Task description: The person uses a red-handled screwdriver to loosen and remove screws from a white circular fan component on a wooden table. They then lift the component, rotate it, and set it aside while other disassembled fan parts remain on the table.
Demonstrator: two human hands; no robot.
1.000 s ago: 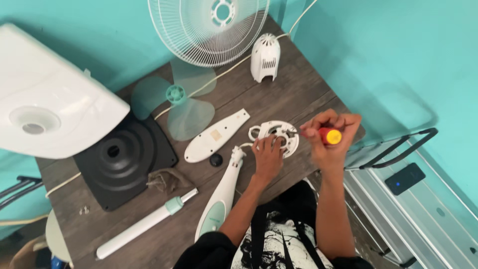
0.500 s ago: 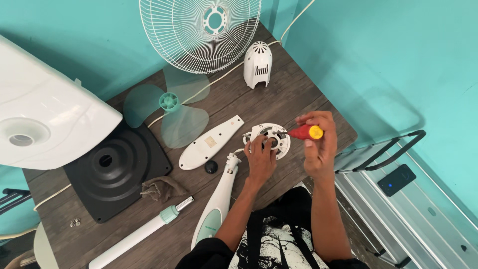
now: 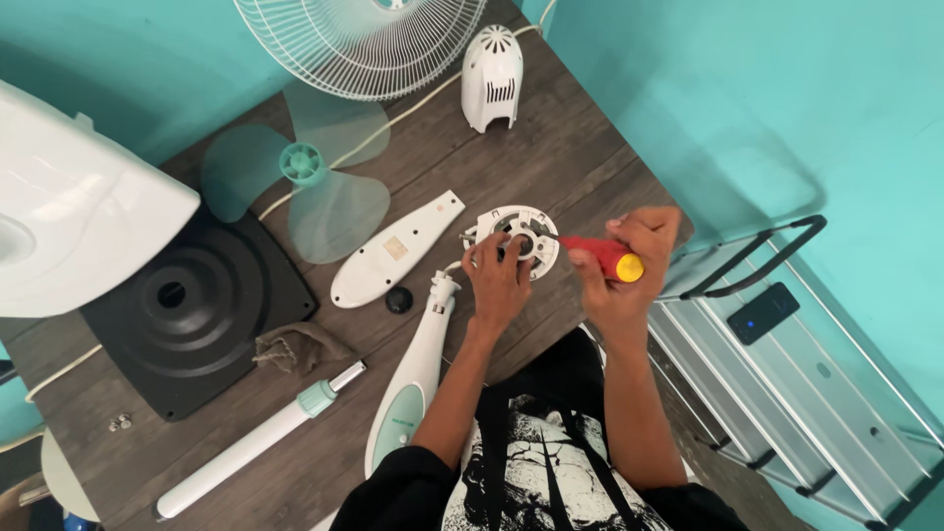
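Observation:
My left hand point(image 3: 500, 278) presses on the near edge of a round white fan motor bracket point(image 3: 515, 231) lying on the dark wooden table point(image 3: 580, 157). My right hand point(image 3: 629, 265) grips a screwdriver with a red handle and yellow cap point(image 3: 605, 258); its thin shaft points left into the bracket's middle. A white and pale-green fan neck piece point(image 3: 411, 385) lies just left of my left forearm, its upper end close to the bracket.
A black square base point(image 3: 187, 305), a translucent green fan blade point(image 3: 300, 182), a white wire guard point(image 3: 364, 39), a white motor cover point(image 3: 492, 64), a flat white panel point(image 3: 393, 251), a black knob point(image 3: 398, 300), a white pole point(image 3: 256, 442) and a rag point(image 3: 295, 346) surround the work. A metal stepladder point(image 3: 787, 393) carrying a dark phone point(image 3: 762, 313) stands right of the table.
The right hand has lowered the screwdriver from upright to nearly flat, tip now in the bracket. The camera view has moved closer. The left hand stays on the bracket.

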